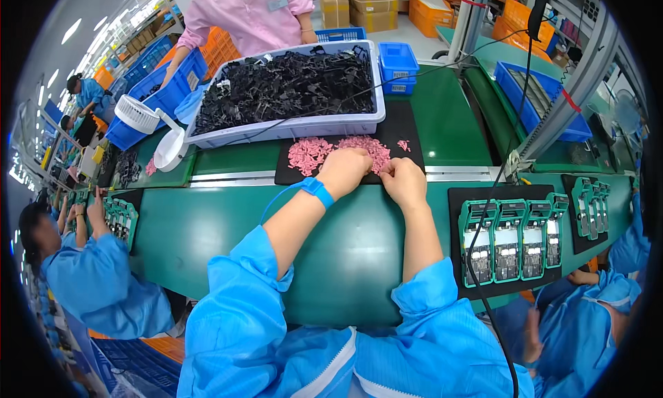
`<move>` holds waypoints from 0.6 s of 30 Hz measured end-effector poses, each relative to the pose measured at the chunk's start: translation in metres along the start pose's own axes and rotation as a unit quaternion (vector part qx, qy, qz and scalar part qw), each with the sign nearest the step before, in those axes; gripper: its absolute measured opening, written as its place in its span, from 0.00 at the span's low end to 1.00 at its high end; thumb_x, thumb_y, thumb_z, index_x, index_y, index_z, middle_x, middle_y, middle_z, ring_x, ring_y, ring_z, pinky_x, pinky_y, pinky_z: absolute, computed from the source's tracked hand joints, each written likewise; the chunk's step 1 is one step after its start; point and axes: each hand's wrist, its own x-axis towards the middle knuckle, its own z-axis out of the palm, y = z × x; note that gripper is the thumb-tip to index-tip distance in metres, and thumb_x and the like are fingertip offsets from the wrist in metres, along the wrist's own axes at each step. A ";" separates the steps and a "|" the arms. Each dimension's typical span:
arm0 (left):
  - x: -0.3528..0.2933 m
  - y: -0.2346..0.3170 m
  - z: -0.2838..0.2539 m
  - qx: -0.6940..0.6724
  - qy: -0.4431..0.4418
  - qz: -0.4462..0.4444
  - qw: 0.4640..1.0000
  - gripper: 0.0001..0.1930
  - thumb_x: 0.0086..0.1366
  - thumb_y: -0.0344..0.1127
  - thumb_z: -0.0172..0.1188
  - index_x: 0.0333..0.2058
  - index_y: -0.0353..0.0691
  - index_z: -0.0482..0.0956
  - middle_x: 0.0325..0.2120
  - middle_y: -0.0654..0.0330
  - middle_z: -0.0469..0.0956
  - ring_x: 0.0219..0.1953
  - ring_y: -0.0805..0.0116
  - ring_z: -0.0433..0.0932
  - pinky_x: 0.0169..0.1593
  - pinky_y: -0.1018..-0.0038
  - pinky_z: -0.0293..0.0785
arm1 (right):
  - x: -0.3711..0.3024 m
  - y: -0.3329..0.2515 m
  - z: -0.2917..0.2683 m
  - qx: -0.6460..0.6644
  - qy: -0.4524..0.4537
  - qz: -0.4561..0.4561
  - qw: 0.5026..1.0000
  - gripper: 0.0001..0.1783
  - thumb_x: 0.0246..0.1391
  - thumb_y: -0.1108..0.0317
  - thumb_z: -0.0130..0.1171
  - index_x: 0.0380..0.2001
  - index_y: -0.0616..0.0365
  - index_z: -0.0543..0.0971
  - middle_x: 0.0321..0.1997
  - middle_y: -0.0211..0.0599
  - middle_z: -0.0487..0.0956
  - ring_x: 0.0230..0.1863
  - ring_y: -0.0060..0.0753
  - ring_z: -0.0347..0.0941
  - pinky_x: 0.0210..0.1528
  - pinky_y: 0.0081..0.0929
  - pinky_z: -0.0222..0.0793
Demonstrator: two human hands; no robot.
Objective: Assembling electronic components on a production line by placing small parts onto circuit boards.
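My left hand (347,169) lies over a pile of small pink pieces (368,148), its fingers bent in and mostly hidden behind the back of the hand. Close on its right, my right hand (403,181) is closed in a pinch at the pile's near edge; whatever its fingertips hold is too small to make out. A second pile of pink pieces (308,155) sits just left of my hands, and a few loose pink pieces (404,145) are to the right. All of them rest on a black mat (290,173). A blue wrist strap with a cord circles my left wrist.
Beyond the mat stands a large white tub (290,127) heaped with black parts. Green-framed device housings (507,243) with circuit boards lie at right. A black cable (476,253) hangs down there. A white fan (137,115) stands far left. Co-workers sit either side; another person stands opposite.
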 end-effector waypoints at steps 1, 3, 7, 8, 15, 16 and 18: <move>0.001 -0.002 -0.002 0.020 0.007 0.020 1.000 0.03 0.51 0.33 0.59 0.23 0.42 0.78 0.25 0.58 0.77 0.33 0.56 0.78 0.36 0.62 0.75 | 0.000 -0.003 0.002 -0.013 0.007 -0.008 1.000 0.05 0.42 0.66 0.63 0.23 0.54 0.81 0.31 0.43 0.78 0.36 0.47 0.77 0.38 0.41 0.73; 0.001 -0.001 -0.006 0.057 0.010 0.055 0.997 0.03 0.49 0.31 0.57 0.22 0.39 0.77 0.25 0.55 0.77 0.32 0.54 0.78 0.37 0.62 0.75 | -0.002 -0.010 0.004 -0.037 0.018 -0.021 0.999 0.05 0.43 0.66 0.62 0.23 0.55 0.81 0.32 0.44 0.79 0.35 0.48 0.77 0.38 0.42 0.73; 0.002 0.005 0.008 0.054 -0.027 0.024 0.998 0.04 0.49 0.30 0.56 0.21 0.36 0.77 0.27 0.48 0.79 0.33 0.50 0.79 0.39 0.60 0.75 | -0.008 -0.001 0.007 -0.081 0.023 -0.035 0.996 0.05 0.45 0.70 0.58 0.24 0.60 0.80 0.32 0.49 0.78 0.37 0.51 0.76 0.40 0.44 0.73; -0.004 0.007 0.006 0.029 -0.031 0.005 0.999 0.04 0.50 0.30 0.56 0.22 0.36 0.77 0.27 0.48 0.79 0.32 0.50 0.79 0.39 0.59 0.75 | -0.011 -0.002 0.009 -0.091 0.019 -0.035 0.995 0.05 0.45 0.71 0.58 0.25 0.61 0.80 0.33 0.49 0.78 0.37 0.52 0.76 0.40 0.45 0.73; -0.066 0.029 -0.032 0.040 -0.058 -0.036 0.997 0.03 0.51 0.30 0.57 0.23 0.38 0.77 0.27 0.51 0.78 0.34 0.53 0.78 0.38 0.60 0.74 | -0.009 -0.003 0.014 -0.131 0.035 -0.016 0.991 0.07 0.49 0.68 0.60 0.30 0.61 0.78 0.35 0.48 0.78 0.39 0.51 0.76 0.43 0.43 0.72; -0.080 0.033 -0.045 0.064 -0.107 -0.039 0.991 0.03 0.50 0.29 0.57 0.23 0.38 0.77 0.27 0.51 0.78 0.34 0.53 0.78 0.38 0.61 0.74 | -0.007 -0.001 0.015 -0.129 0.045 -0.009 0.991 0.07 0.48 0.68 0.61 0.30 0.61 0.79 0.35 0.49 0.78 0.39 0.51 0.76 0.43 0.43 0.72; -0.111 0.036 -0.055 0.091 -0.154 -0.055 0.982 0.02 0.48 0.28 0.58 0.23 0.38 0.78 0.27 0.52 0.78 0.34 0.54 0.78 0.37 0.62 0.74 | -0.003 0.001 0.016 -0.110 0.047 -0.016 0.993 0.07 0.42 0.77 0.56 0.28 0.65 0.78 0.35 0.53 0.77 0.38 0.54 0.76 0.42 0.44 0.74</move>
